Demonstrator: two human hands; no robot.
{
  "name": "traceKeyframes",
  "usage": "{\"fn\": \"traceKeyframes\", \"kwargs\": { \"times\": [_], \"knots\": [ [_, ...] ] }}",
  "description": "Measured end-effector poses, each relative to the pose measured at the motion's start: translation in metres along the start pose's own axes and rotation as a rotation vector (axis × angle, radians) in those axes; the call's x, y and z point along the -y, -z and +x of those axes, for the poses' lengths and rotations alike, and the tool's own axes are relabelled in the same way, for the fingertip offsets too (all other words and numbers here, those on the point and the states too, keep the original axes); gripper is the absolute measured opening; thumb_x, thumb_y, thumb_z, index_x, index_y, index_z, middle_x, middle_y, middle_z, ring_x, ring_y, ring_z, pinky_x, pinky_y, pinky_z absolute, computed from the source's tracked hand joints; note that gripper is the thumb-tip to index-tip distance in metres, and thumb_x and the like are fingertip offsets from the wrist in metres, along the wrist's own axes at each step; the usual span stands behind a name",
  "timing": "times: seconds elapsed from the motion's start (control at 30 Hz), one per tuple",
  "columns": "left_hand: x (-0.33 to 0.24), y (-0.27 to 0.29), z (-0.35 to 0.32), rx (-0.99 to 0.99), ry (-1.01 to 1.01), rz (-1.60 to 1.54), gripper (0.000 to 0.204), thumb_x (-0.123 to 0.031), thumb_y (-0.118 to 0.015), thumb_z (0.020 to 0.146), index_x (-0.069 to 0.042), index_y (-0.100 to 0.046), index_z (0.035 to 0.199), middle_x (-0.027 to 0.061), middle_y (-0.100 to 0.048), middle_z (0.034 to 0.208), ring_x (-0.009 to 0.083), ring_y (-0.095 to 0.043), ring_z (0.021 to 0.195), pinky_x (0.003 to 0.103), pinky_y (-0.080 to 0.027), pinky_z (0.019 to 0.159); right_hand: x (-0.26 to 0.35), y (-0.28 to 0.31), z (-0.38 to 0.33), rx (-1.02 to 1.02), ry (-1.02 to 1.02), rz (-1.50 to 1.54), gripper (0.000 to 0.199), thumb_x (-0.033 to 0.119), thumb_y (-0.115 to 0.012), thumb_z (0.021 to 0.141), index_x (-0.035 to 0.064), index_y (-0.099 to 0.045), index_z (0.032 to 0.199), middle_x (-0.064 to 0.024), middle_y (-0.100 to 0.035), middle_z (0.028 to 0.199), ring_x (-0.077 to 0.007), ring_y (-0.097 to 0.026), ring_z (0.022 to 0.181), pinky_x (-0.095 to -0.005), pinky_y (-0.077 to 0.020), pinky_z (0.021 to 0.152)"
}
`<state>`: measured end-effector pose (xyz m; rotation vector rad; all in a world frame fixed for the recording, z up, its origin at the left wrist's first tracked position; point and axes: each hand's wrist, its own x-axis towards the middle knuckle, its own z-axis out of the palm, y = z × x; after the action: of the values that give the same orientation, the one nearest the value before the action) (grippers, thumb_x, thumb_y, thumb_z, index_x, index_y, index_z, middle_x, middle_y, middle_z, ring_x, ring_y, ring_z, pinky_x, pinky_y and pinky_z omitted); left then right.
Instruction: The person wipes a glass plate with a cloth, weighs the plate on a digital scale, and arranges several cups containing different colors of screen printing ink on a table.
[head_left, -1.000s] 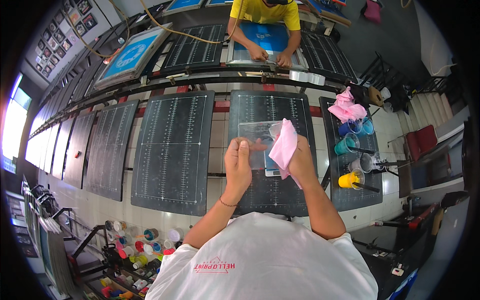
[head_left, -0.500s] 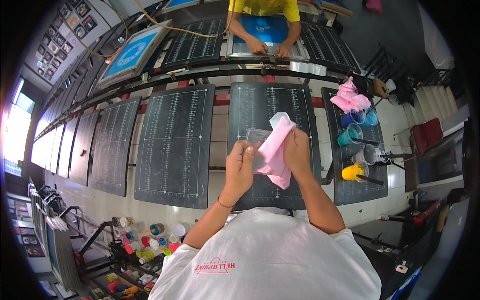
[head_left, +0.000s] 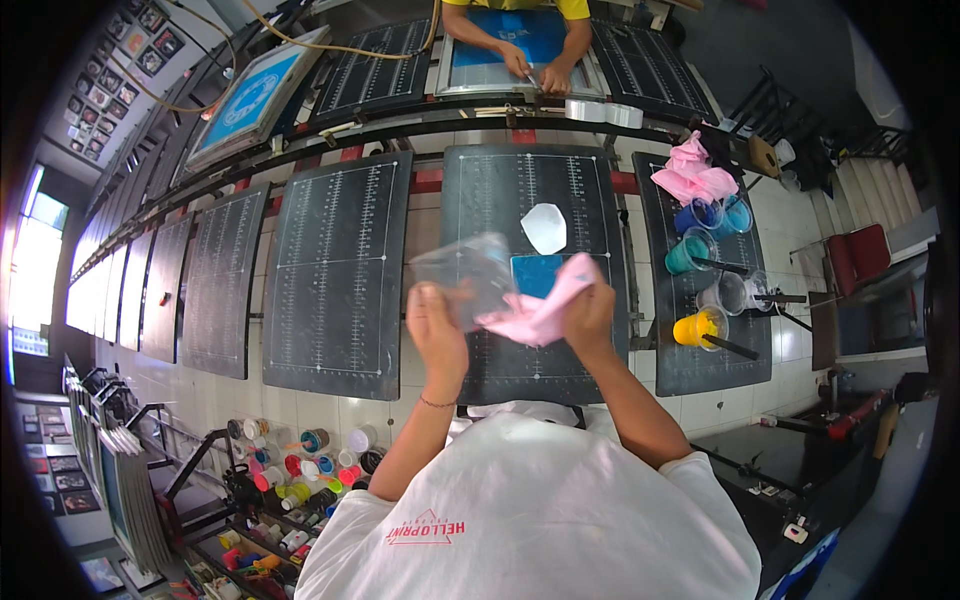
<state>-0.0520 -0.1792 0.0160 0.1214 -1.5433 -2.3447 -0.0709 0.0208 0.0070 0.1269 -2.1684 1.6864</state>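
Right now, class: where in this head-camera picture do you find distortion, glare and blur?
Head view: fisheye bends the black platens toward the dark rim; window at far left is blown out white; clear sheet in the left hand and pink cloth in the right hand look slightly smeared.

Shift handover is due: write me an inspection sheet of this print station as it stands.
Surface: dark gridded printing board, with a white paper piece and a blue square patch lying on it.
Job's things: clear plastic sheet in left hand; pink cloth in right hand, pressed to the sheet.
Clutter: ink cups and pink rags on the right-side board; small ink jars on a low rack.
Hands: both gripping.
Cables: yellow hose overhead.
Surroundings: another person's hands on a framed screen.
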Motion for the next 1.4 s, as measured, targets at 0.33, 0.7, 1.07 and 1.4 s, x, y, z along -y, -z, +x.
{"fn": "traceKeyframes", "kwargs": {
  "times": [0.33,0.7,1.07,1.4],
  "knots": [
    [0.094,0.039,0.000,-0.216,0.482,-0.127,0.018,-0.019,-0.043,0.099,-0.006,-0.056,0.102,0.0071,-0.060,0.101,0.0200,-0.059,0.094,0.038,-0.048,0.080,-0.069,0.070,-0.100,0.308,-0.045,-0.646,0.038,0.020,-0.067,0.080,0.0042,-0.061,0.114,-0.0194,-0.058,0.113,-0.0383,-0.053,0.106,-0.0462,-0.0415,0.092],
    [0.089,0.052,0.034,-0.356,0.345,-0.224,0.018,-0.017,-0.043,0.099,-0.003,-0.055,0.098,0.0080,-0.057,0.097,0.0211,-0.058,0.090,0.042,-0.053,0.076,-0.077,0.012,0.011,0.125,-0.036,-0.408,0.033,0.004,-0.060,0.081,0.0082,-0.065,0.114,-0.0168,-0.062,0.104,-0.0345,-0.061,0.096,-0.0423,-0.0482,0.081],
    [0.071,0.123,-0.013,-0.509,0.326,-0.173,0.017,-0.021,-0.046,0.099,-0.008,-0.056,0.098,0.0045,-0.054,0.101,0.0216,-0.054,0.096,0.044,-0.047,0.086,-0.106,0.007,0.001,0.379,0.178,-0.477,0.036,0.006,-0.064,0.080,0.0118,-0.067,0.115,-0.0115,-0.060,0.097,-0.0298,-0.059,0.089,-0.0414,-0.0489,0.078],
    [0.077,0.099,-0.001,-0.465,0.318,-0.177,0.018,-0.019,-0.047,0.099,-0.006,-0.058,0.100,0.0042,-0.059,0.098,0.0198,-0.059,0.094,0.040,-0.051,0.081,-0.119,-0.037,0.023,0.372,0.081,-0.508,0.026,0.027,-0.062,0.087,0.0130,-0.068,0.107,-0.0122,-0.061,0.088,-0.0317,-0.061,0.083,-0.0419,-0.0493,0.073]
  ]
}}
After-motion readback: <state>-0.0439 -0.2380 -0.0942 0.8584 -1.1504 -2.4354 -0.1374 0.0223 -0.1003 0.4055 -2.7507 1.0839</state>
